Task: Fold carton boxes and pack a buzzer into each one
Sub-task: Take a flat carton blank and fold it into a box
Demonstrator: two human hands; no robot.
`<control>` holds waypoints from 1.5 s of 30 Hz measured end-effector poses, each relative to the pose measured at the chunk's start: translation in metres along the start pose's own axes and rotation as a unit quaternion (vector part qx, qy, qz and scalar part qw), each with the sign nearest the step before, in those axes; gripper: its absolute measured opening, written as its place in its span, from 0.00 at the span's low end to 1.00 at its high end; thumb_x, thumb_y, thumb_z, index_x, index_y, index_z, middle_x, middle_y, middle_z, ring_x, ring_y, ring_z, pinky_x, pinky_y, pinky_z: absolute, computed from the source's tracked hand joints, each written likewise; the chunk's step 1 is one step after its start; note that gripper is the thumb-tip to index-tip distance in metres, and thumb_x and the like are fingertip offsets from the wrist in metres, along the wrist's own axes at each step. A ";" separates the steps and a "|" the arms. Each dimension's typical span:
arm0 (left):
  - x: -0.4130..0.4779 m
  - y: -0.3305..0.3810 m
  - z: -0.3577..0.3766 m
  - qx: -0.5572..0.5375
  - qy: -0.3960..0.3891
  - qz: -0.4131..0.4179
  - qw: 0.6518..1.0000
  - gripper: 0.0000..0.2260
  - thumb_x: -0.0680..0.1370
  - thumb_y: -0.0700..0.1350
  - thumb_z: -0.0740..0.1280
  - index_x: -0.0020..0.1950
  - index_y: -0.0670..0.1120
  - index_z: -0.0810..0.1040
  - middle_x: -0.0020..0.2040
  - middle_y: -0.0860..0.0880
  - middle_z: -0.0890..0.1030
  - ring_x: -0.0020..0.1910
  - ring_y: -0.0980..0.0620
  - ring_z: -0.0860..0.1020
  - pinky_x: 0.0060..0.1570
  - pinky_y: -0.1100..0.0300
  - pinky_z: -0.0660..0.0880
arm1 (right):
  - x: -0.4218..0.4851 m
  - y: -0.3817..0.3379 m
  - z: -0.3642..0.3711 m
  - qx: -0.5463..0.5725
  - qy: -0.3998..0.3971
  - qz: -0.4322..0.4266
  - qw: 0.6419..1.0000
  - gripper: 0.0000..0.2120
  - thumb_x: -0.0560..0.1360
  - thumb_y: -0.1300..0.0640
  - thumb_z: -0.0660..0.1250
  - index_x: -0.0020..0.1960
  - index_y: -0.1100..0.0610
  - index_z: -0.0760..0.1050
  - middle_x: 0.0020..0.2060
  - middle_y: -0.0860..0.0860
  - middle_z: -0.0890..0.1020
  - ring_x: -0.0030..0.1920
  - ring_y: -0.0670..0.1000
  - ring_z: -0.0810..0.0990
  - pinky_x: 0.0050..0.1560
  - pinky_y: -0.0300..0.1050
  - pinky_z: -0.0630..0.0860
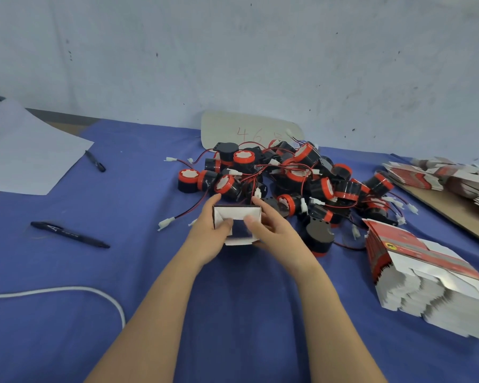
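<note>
Left hand [208, 233]: grips the box [237, 213] by its left wall, thumb bent onto a white flap. Right hand [271, 230]: grips the right wall, thumb on the flap opposite. Box: small carton, held between both hands low over the table [67, 272], just in front of the buzzers [288, 178], its white-lined end turned toward the camera, dark inside; whether a buzzer lies in it cannot be told. Buzzers: loose heap, black and red, wires tangled. Flat cartons [426, 277]: stack at right, well apart from the hands. Pen [69, 234], paper [25, 150], cable [67, 291]: left side, untouched. Step in hand, by judgement: closing the end flaps. To do it well: keep the walls square with the fingers, press the side flaps in first and flat, then bring the tuck flap over and seat its tongue fully. Keep any wire clear of the seam, or the end may spring open.
</note>
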State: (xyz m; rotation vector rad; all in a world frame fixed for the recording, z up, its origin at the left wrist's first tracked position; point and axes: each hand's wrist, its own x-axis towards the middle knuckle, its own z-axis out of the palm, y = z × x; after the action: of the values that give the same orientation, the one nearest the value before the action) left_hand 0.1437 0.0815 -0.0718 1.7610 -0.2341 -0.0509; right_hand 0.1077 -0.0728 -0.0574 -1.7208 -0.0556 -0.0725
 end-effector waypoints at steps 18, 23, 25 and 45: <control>-0.007 0.015 0.005 -0.049 -0.016 0.096 0.994 0.26 0.80 0.37 0.60 0.76 0.55 0.62 0.73 0.57 0.68 0.71 0.58 0.67 0.69 0.57 0.68 | 0.006 0.005 -0.002 -0.147 0.108 -0.027 0.983 0.22 0.76 0.59 0.65 0.69 0.48 0.68 0.47 0.48 0.80 0.36 0.45 0.74 0.34 0.36 0.70; -0.008 0.021 0.008 -0.047 0.029 0.150 0.987 0.23 0.81 0.36 0.60 0.72 0.54 0.65 0.74 0.55 0.65 0.72 0.54 0.66 0.70 0.56 0.67 | 0.003 -0.003 -0.006 0.027 0.120 -0.047 0.991 0.18 0.78 0.60 0.65 0.66 0.48 0.72 0.35 0.43 0.82 0.27 0.40 0.72 0.27 0.36 0.70; -0.008 0.022 0.007 -0.060 0.060 0.141 0.986 0.22 0.81 0.36 0.59 0.67 0.61 0.66 0.71 0.56 0.69 0.69 0.55 0.70 0.65 0.62 0.70 | 0.002 -0.006 -0.005 0.064 0.082 -0.061 0.993 0.20 0.79 0.62 0.62 0.67 0.46 0.70 0.40 0.39 0.83 0.30 0.40 0.73 0.31 0.37 0.72; -0.003 0.013 0.009 -0.188 0.060 0.072 0.978 0.23 0.79 0.36 0.59 0.63 0.62 0.73 0.63 0.54 0.78 0.63 0.56 0.76 0.65 0.52 0.73 | -0.001 -0.012 0.010 0.216 0.020 -0.022 0.976 0.20 0.81 0.56 0.61 0.70 0.42 0.67 0.57 0.49 0.81 0.50 0.53 0.84 0.46 0.43 0.80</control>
State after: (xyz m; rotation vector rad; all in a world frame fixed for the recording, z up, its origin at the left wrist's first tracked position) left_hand 0.1376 0.0713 -0.0614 1.3616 -0.2454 0.1104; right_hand 0.1055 -0.0610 -0.0475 -1.2823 -0.0747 -0.1182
